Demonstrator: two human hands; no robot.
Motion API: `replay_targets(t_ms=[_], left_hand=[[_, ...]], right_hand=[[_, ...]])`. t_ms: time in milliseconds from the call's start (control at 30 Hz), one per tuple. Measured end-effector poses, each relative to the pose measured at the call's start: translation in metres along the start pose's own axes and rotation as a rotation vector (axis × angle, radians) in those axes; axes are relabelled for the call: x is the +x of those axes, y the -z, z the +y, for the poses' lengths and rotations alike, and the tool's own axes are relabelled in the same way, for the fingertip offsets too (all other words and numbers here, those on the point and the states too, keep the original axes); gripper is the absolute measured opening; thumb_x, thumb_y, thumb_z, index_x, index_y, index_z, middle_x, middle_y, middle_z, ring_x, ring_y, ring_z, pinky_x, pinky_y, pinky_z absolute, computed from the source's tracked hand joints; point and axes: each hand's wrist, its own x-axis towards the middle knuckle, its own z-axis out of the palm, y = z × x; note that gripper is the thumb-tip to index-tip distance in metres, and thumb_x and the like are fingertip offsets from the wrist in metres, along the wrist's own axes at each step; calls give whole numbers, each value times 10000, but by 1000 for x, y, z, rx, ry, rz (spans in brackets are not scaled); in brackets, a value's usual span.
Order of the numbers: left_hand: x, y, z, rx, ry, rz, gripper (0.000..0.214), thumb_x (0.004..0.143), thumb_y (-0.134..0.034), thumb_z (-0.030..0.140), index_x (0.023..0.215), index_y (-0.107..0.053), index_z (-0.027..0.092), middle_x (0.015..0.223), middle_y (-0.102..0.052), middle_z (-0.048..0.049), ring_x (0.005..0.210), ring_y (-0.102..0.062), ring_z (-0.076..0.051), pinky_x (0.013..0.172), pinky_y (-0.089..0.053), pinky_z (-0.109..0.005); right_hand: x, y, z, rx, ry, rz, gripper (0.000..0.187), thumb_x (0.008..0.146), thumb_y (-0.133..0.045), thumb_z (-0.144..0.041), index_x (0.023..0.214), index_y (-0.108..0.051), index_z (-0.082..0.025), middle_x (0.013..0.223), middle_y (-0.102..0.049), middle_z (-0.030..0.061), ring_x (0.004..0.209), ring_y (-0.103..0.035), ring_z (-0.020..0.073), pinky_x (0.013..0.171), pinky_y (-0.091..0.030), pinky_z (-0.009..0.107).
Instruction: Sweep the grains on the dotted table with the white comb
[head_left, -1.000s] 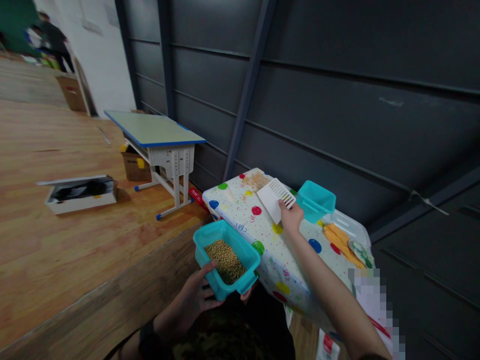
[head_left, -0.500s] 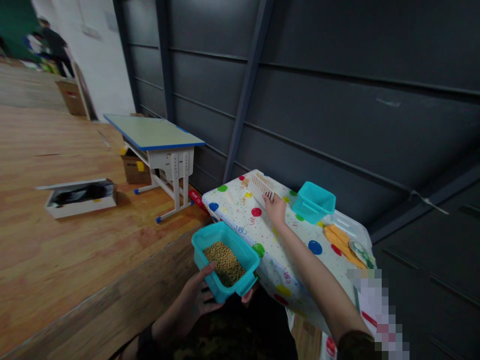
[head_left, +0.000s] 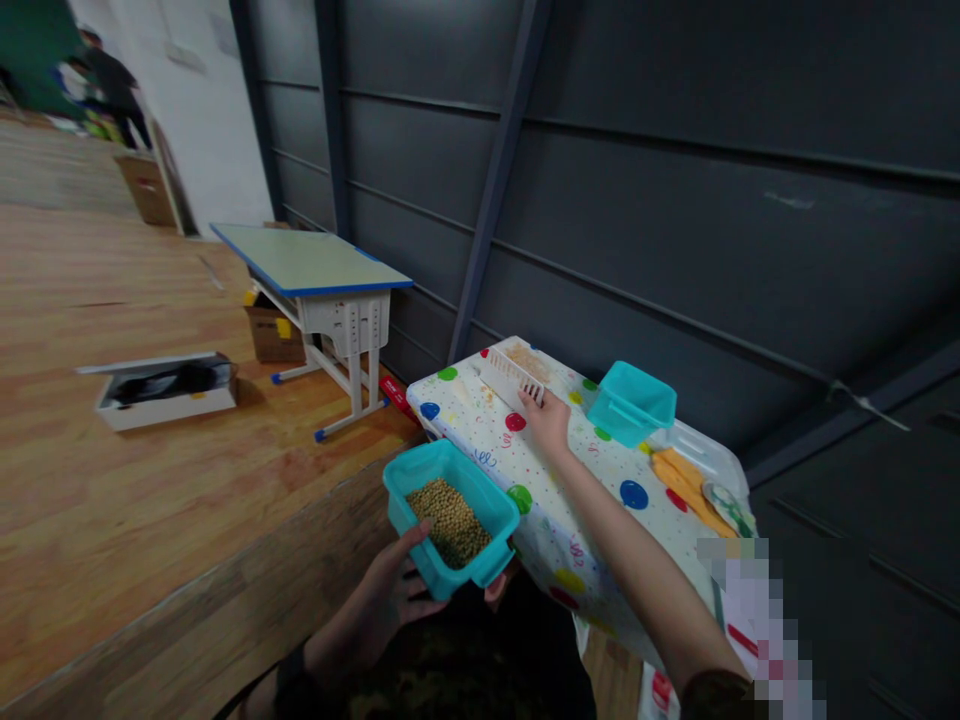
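My left hand grips a turquoise plastic box in front of my body, just off the table's near edge. Its thumb lies over the rim, and the other fingers go underneath. Inside is a heap of small round tan beans. Reaching across the table, my right hand is closed on the near end of a long white slotted plastic piece, perhaps a basket wall; its full shape is unclear. Just beyond that piece, fine tan bits are scattered over the balloon-patterned tablecloth.
A second turquoise box stands at the table's back, by the dark wall. To its right lie an orange cloth and a clear tray. A school desk and an open white carton are off to the left.
My right hand has drawn the white slotted piece slightly left and towards me, so more of the tan bits behind it show. The left hand and its box have hardly moved.
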Motion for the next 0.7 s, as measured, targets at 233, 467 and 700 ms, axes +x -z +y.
replay_targets(t_ms=[233, 467, 700], left_hand=[[1, 3, -2, 6, -33, -39, 779, 928, -755, 569, 1524, -535, 119, 1432, -752, -275, 1209, -782, -433, 1018, -640, -566], [3, 2, -3, 2, -19, -7, 751, 948, -734, 562, 1533, -535, 135, 1464, -742, -273, 1204, -787, -422, 1053, -627, -578], [-11, -5, 4, 12, -40, -37, 728, 948, -734, 540, 1521, -532, 140, 1465, -740, -268, 1163, -794, -410, 1031, -624, -566]], right_hand=[[-8, -1, -3, 22, 24, -8, 293, 864, -709, -425, 653, -621, -242, 626, -694, 28, 658, -622, 240, 677, -443, 332], [-12, 0, -7, 35, 8, 15, 280, 872, -692, -448, 715, -706, -217, 705, -768, 70, 703, -676, 273, 698, -475, 348], [-17, 3, -11, 15, 15, -18, 296, 892, -693, -460, 723, -695, -217, 712, -763, 66, 692, -675, 269, 706, -464, 347]])
